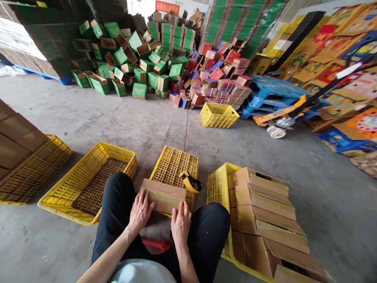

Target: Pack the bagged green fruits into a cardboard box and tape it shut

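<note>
A brown cardboard box [163,196] lies in front of me on an upturned yellow crate [176,163], a strip of tape running along its top. My left hand [140,211] rests on the box's left end, fingers stretched out. At the right end, my right hand [181,222] touches the near edge with its fingers extended. Beyond that hand, a yellow-and-black tape dispenser [191,182] sits on the crate, touched by neither hand.
On my right, a yellow crate [218,184] holds several cardboard boxes [268,212]. To my left stand a yellow crate [88,177] and another with stacked boxes [17,135]. Farther off are another crate [219,116], piled green boxes [140,90] and a pallet jack [282,118].
</note>
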{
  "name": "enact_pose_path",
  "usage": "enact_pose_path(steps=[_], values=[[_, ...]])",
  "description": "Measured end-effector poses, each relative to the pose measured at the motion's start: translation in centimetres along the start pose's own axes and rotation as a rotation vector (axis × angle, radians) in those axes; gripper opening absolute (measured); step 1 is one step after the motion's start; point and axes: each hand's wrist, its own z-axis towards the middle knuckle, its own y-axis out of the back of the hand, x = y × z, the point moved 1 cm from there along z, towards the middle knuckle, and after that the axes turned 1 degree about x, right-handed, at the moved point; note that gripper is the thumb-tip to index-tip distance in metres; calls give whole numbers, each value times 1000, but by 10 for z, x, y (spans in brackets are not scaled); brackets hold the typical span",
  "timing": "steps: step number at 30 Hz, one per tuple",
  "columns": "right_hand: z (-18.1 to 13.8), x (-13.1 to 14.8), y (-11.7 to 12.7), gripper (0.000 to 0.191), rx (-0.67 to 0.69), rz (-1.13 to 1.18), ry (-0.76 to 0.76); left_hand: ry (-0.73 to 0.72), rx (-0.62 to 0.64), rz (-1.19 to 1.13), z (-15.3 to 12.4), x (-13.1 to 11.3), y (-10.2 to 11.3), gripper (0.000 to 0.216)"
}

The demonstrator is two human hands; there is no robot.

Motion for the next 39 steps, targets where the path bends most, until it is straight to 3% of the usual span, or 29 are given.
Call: enact_pose_path(steps=[5, 10, 16, 24, 28, 34, 39], values=[[-6, 20, -6, 57, 78, -116, 85, -9, 36, 52, -4, -11, -4, 60], [-15, 44, -19, 50, 122, -60, 234, -110, 139, 52, -9, -25, -5, 57], [3, 39, -10, 48, 115, 19, 361, -153, 142, 42, 5, -17, 1, 52], [29, 39, -9, 46, 83, -36, 293, -57, 141, 54, 24, -19, 0, 48], [29, 22, -13, 49, 65, -42, 312, -6, 111, 57, 27, -17, -4, 50], [23, -1, -23, 56, 67, -41, 172, 99, 38, -12, 30, -5, -4, 49], [22, -8, -34, 64, -32, 85, 121, 104, 8, -85, 29, 2, -10, 51]])
